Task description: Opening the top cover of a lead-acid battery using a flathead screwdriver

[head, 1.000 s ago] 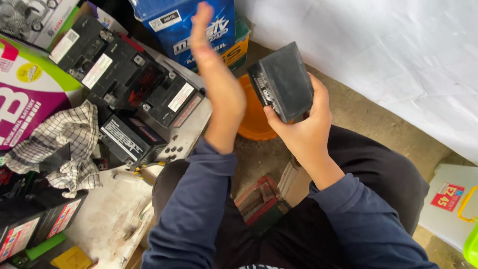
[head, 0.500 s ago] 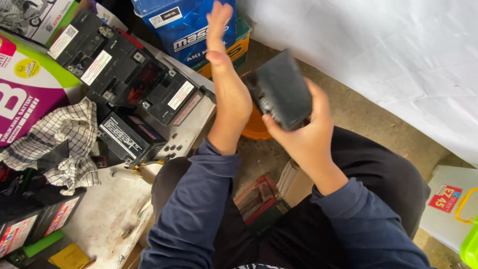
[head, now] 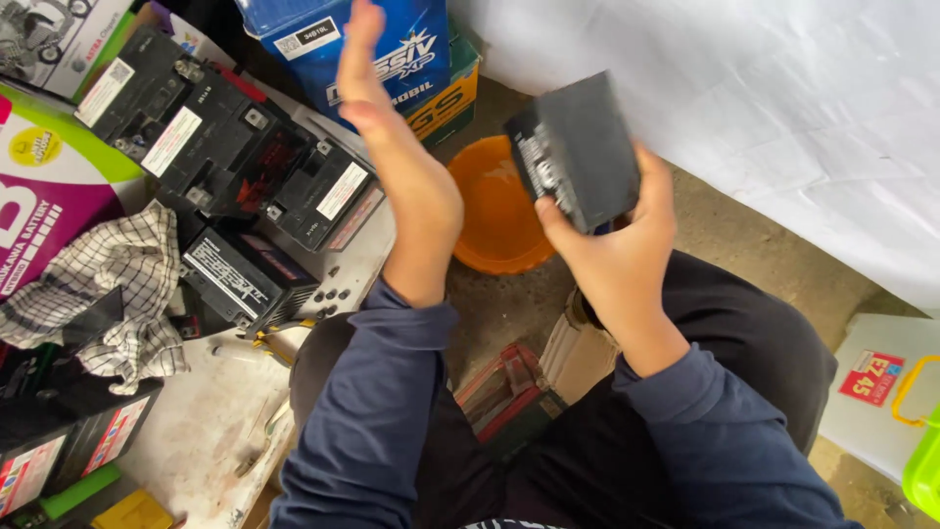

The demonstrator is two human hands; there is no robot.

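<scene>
Head-worn view, steeply downward, close.

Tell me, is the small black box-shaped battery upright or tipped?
Tipped: the small black box-shaped battery leans at an angle in the right hand, above the orange plastic basin.

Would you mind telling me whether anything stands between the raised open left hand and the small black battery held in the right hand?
Nothing visible: only open air separates the left hand from the black battery gripped by the right hand.

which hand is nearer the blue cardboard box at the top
Left. The left hand is raised open right in front of the blue cardboard box; the right hand holds a small black battery farther right.
</scene>
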